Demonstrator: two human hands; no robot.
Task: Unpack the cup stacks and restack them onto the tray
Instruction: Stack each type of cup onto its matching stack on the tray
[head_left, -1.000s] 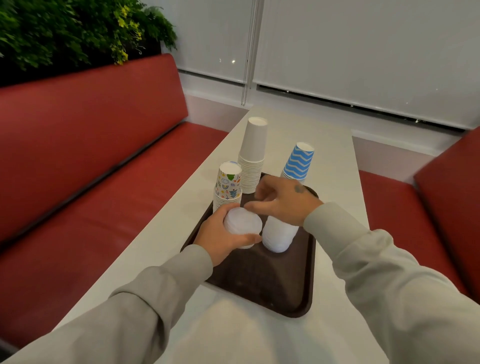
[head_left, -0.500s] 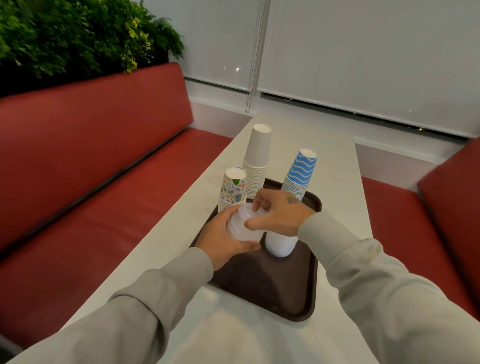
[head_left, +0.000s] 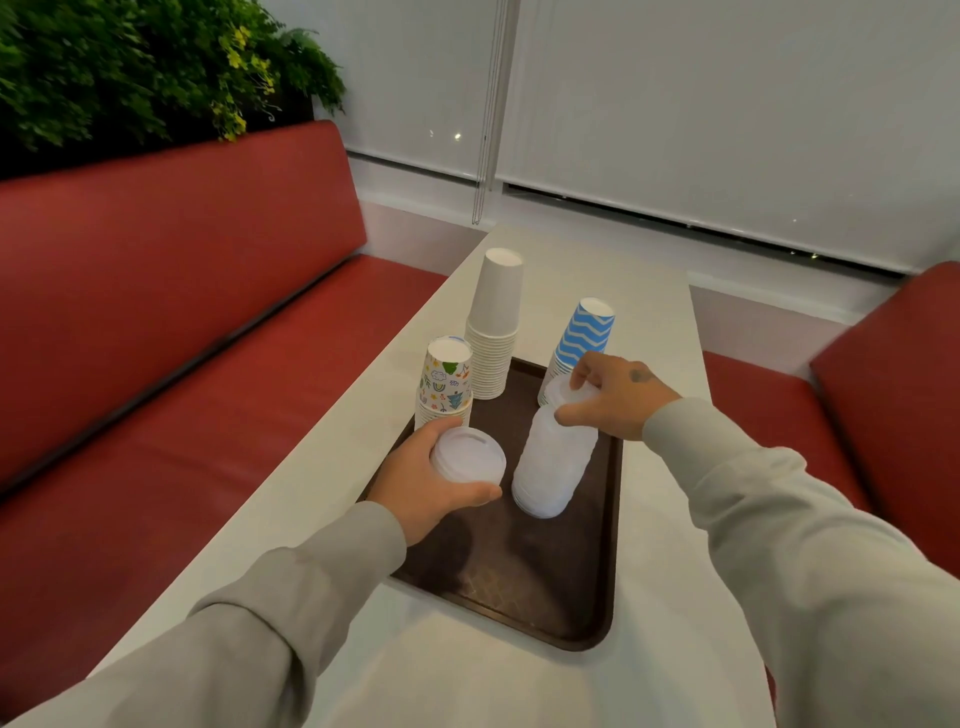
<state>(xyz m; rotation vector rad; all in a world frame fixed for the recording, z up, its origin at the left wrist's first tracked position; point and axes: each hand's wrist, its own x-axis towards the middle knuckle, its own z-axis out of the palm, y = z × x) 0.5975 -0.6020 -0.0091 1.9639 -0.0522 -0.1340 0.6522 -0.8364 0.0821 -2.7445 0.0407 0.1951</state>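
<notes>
A dark brown tray (head_left: 524, 582) lies on the white table. On it stand a plain white cup stack (head_left: 496, 322), a stack with colourful drawings (head_left: 445, 382), a blue wavy-striped stack (head_left: 582, 340) and a tall stack of white lids (head_left: 550, 467). My left hand (head_left: 421, 483) grips a short stack of white lids (head_left: 470, 457) above the tray's left edge. My right hand (head_left: 618, 395) pinches a single lid (head_left: 571, 395) at the top of the tall lid stack.
The narrow white table (head_left: 654, 519) runs away from me toward a window with blinds. Red bench seats flank it, left (head_left: 208, 338) and right (head_left: 893, 389). Green plants (head_left: 130, 67) sit behind the left backrest.
My right hand has moved from the lids in my left hand over to the top of the tall lid stack, carrying one lid. My left hand stayed roughly in place.
</notes>
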